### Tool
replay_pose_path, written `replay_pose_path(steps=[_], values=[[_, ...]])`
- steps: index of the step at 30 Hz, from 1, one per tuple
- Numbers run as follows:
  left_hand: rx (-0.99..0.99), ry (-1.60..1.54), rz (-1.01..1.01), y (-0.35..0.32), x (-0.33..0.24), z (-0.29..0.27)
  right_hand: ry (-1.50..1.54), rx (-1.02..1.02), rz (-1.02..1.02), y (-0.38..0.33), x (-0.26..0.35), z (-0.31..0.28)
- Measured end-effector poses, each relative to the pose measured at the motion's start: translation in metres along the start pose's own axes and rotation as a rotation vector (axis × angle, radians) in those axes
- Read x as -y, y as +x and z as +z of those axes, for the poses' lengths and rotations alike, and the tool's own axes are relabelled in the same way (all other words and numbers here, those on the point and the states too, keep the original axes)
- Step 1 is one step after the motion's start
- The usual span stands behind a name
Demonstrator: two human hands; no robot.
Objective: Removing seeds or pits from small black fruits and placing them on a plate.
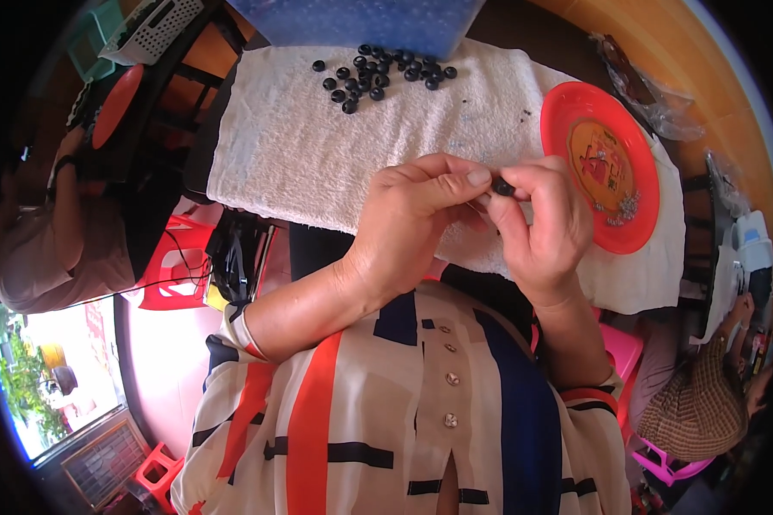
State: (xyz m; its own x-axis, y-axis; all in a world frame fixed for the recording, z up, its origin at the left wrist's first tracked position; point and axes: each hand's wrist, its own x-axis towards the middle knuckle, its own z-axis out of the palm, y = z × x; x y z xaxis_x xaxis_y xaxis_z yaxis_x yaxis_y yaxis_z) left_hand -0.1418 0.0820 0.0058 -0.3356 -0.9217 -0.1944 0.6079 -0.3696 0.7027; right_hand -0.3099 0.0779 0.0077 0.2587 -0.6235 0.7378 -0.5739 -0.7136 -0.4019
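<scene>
White towel (283, 154) over a dark worktop (524, 30) | far left, black beads (364, 85) lie scattered beside a blue bin (369, 21) | left hand (404, 206), grip narrow, contents hidden | right hand (545, 223), grip pinching one black bead (504, 187) near the left thumb | right, red plate (642, 172) bearing small silvery pieces (624, 209)

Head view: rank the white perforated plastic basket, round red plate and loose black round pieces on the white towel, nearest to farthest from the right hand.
From the right hand:
1. Round red plate, just to its right.
2. Loose black round pieces, ahead and left, on the white towel.
3. White perforated plastic basket, far upper left.
</scene>
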Motion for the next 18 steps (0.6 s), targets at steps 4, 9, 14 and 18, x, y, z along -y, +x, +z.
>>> replay_pose_path(steps=[4,9,14,18], values=[[-0.024,0.109,-0.045,-0.003,-0.006,0.008,0.000,-0.022,-0.017,-0.002,-0.001,0.000],[0.002,0.181,0.001,0.008,-0.008,0.007,0.095,-0.023,0.043,0.001,0.002,0.001],[-0.092,0.746,0.417,0.023,-0.045,0.012,0.269,-0.086,0.162,0.000,0.000,-0.006],[-0.195,1.182,1.103,0.072,-0.117,0.014,0.250,-0.104,0.130,-0.002,-0.007,-0.019]])
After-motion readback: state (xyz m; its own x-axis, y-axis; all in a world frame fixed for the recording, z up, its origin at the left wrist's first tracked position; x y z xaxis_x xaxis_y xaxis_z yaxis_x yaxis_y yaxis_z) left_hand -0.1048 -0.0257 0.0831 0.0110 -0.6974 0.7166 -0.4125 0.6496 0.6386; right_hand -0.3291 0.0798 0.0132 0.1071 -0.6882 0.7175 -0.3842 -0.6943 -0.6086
